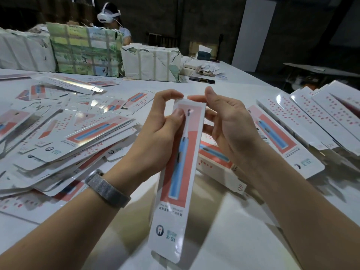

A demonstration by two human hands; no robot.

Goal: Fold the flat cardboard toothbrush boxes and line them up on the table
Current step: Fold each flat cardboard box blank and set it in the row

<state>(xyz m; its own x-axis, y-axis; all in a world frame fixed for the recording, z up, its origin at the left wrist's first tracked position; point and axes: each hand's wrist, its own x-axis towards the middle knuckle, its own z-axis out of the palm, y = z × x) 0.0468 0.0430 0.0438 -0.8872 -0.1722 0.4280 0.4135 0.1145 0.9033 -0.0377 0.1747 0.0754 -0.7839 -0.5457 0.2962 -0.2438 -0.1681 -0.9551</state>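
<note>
The toothbrush box is held upright above the table, its top end pinched by the left hand and steadied by the right hand, whose fingers curl behind it, so the end flap is best tucked squarely.

A dark wall fills the top of the frame; a pale upright panel stands at upper right behind the white table.
</note>
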